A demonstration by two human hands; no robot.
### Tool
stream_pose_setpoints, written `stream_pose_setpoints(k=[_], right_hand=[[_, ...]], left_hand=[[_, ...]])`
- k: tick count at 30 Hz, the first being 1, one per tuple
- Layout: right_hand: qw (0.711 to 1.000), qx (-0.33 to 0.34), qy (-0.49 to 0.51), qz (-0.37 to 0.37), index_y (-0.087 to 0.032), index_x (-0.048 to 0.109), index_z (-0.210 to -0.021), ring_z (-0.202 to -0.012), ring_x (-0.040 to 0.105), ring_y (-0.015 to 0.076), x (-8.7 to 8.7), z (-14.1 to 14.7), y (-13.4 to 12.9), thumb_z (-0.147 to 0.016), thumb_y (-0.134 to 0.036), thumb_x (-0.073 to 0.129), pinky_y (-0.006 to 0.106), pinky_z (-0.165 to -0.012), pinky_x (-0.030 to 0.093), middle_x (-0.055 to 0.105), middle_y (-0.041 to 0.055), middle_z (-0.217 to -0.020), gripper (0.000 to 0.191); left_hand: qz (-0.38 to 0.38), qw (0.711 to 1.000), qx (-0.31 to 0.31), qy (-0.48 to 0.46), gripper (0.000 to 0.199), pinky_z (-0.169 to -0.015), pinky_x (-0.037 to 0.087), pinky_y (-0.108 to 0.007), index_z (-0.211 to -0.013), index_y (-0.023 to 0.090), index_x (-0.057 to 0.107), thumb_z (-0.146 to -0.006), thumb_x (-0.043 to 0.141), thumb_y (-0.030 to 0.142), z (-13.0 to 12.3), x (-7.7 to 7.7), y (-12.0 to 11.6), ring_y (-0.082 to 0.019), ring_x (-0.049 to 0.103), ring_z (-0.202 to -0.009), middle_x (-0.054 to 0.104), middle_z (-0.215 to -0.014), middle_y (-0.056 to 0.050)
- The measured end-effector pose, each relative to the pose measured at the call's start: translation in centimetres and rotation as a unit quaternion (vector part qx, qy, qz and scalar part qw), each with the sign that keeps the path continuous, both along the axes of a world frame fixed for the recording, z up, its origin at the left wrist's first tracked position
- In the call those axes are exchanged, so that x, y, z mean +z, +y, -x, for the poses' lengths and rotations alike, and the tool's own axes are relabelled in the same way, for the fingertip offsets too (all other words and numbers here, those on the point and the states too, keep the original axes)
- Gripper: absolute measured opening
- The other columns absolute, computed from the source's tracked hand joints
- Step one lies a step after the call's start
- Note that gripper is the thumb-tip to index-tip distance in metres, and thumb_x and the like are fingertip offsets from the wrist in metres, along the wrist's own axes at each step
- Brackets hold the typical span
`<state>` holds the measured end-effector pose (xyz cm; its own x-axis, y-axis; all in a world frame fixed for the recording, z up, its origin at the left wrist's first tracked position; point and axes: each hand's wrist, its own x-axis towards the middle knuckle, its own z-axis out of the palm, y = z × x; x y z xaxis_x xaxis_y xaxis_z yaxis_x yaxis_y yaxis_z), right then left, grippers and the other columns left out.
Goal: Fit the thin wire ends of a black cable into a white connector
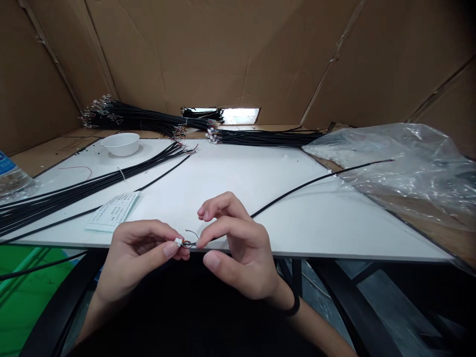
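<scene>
Near the front edge of the white table, my left hand [143, 253] pinches a small white connector [179, 242] between thumb and fingers. Thin coloured wires [189, 244] run from the connector toward my right hand [238, 243], and one dark strand sticks up loose. My right hand's thumb and fingers are apart, with the index fingertip close to the wires; whether it touches them I cannot tell. A black cable [293, 192] passes behind the right hand and reaches to the right, its bare wire end over the plastic bag. The part behind the hand is hidden.
A tied bundle of black cables [111, 176] and a printed paper slip [115, 213] lie left. Behind them stands a white bowl [121, 145]. More cable bundles [267, 137] line the back by the cardboard wall [223, 54]. A clear plastic bag [405, 168] lies right, a bottle [11, 173] left.
</scene>
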<state>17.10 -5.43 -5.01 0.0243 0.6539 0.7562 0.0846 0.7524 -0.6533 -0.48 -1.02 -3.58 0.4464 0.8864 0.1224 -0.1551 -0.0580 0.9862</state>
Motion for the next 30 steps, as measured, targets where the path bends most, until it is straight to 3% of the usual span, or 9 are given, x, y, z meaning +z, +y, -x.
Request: stream_pose_setpoints(k=[6, 11, 19, 24, 30], right_hand=[[0.989, -0.126, -0.075, -0.031, -0.021, 0.070, -0.085, -0.092, 0.058, 0.0171, 0.3, 0.8, -0.3, -0.078, -0.014, 0.072, 0.034, -0.084, 0.052, 0.055, 0.0038, -0.095, 0.010], [0.977, -0.162, -0.129, -0.044, -0.021, 0.066, -0.084, -0.095, 0.058, 0.0190, 0.3, 1.0, -0.4, -0.081, -0.012, 0.068, 0.037, -0.083, 0.053, 0.056, 0.0052, -0.100, 0.010], [0.979, -0.144, -0.145, -0.013, -0.020, 0.061, -0.083, -0.098, 0.057, 0.0206, 0.7, 1.2, -0.7, -0.083, -0.010, 0.061, 0.036, -0.080, 0.053, 0.056, 0.0077, -0.104, 0.010], [0.984, -0.121, -0.129, 0.020, -0.019, 0.060, -0.081, -0.095, 0.058, 0.0186, 1.0, 1.2, -0.7, -0.083, -0.010, 0.063, 0.034, -0.080, 0.054, 0.054, 0.0068, -0.104, 0.010], [0.986, -0.100, -0.131, 0.001, -0.019, 0.059, -0.084, -0.095, 0.058, 0.0175, 0.9, 1.3, -0.5, -0.086, -0.007, 0.058, 0.032, -0.080, 0.053, 0.053, 0.0066, -0.101, 0.012]], left_hand=[[-0.048, 0.996, -0.069, -0.025, 0.004, -0.059, 0.060, -0.022, -0.076, 0.024, 0.081, -0.077, 0.077, 0.021, 0.7, -0.9, 1.2, -0.015, 0.071, -0.059, 0.078, -0.067, -0.003], [-0.059, 0.997, -0.055, -0.011, 0.005, -0.059, 0.060, -0.025, -0.075, 0.021, 0.080, -0.077, 0.079, 0.026, 0.9, -1.2, 1.5, -0.017, 0.071, -0.059, 0.077, -0.067, -0.005], [-0.015, 1.000, -0.008, -0.017, 0.005, -0.059, 0.057, -0.019, -0.069, 0.023, 0.080, -0.071, 0.083, 0.026, 0.1, -0.2, 0.2, -0.013, 0.069, -0.058, 0.075, -0.063, -0.002], [-0.016, 1.000, -0.019, -0.015, 0.008, -0.059, 0.057, -0.016, -0.069, 0.023, 0.080, -0.071, 0.084, 0.029, 0.1, -0.1, 0.3, -0.012, 0.070, -0.058, 0.076, -0.064, -0.002], [-0.064, 0.996, -0.064, -0.017, 0.003, -0.059, 0.059, -0.018, -0.077, 0.024, 0.081, -0.078, 0.079, 0.024, 0.5, -0.9, 1.2, -0.013, 0.071, -0.060, 0.078, -0.068, -0.003]])
